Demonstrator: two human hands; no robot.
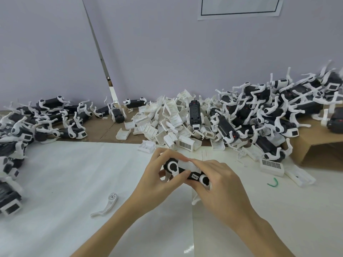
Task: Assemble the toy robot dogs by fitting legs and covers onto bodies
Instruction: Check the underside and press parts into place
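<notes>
A black toy dog body (193,176) with white legs is held just above the white table sheet (74,182) at centre. My left hand (157,179) grips its left end, thumb across the side by a round white leg joint (173,166). My right hand (220,184) grips the right end, its fingertips pressing a white cover (187,165) onto the body's top. A second leg joint (205,179) shows near my right thumb. The underside of the body is hidden by my hands.
One loose white leg (107,205) lies on the sheet at lower left. A heap of white covers (167,119) sits behind my hands. Dogs are piled at the left (46,119) and right (278,112). A cardboard box (319,147) stands right, a green twist tie (272,183) beside it.
</notes>
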